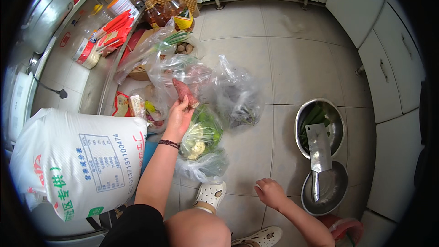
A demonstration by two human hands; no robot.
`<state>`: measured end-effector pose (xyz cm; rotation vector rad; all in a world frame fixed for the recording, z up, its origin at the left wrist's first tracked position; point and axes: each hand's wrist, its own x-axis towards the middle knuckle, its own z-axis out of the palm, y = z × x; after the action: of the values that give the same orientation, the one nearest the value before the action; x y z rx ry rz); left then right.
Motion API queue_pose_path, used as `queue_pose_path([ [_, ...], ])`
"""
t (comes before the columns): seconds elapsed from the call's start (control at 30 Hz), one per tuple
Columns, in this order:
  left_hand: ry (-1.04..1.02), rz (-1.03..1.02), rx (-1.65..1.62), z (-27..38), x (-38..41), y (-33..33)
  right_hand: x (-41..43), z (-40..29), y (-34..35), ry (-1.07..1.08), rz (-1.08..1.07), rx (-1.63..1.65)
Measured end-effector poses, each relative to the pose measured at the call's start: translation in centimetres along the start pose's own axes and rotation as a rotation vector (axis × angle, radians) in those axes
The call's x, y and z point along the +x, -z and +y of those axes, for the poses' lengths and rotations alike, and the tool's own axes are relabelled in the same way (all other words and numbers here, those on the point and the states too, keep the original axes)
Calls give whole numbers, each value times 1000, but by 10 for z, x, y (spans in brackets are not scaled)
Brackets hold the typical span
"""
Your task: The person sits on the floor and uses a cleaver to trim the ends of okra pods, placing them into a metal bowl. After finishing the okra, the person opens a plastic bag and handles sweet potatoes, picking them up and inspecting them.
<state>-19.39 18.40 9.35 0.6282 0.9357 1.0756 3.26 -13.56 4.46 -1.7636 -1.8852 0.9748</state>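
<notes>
My left hand (180, 118) grips a reddish sweet potato (182, 91) by its lower end, above several plastic bags. Just under that hand, a clear bag of cauliflower (198, 145) with green leaves lies on the floor. Behind the sweet potato, a clear bag (202, 73) shows reddish contents. To its right sits another clear bag (236, 99) with dark leafy contents. My right hand (271, 192) hangs over the tiles with loosely bent fingers, the thumb apart, holding nothing visible. It is left of a steel basin (337, 202).
A cleaver (320, 149) bridges that basin and a steel bowl (337, 144) of cut green vegetables. A red bucket (355, 228) stands below them. A large white sack (79, 161) sits left. Oil bottles (178, 10) and a metal shelf (103, 85) are behind; white cabinets (387, 72) line the right.
</notes>
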Motion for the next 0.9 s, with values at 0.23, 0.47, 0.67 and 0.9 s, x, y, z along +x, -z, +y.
queue_pose_path([
  [0.23, 92, 15, 46, -34, 18, 9, 58, 22, 16, 158, 43, -372],
  [0.47, 12, 15, 15, -47, 26, -18, 202, -14, 82, 29, 550, -133],
  [0.67, 15, -70, -15, -54, 37, -11, 291, -44, 112, -335, 407, 14],
  [0.9, -49, 72, 51, -76, 27, -13, 303, 20, 104, -368, 205, -261],
])
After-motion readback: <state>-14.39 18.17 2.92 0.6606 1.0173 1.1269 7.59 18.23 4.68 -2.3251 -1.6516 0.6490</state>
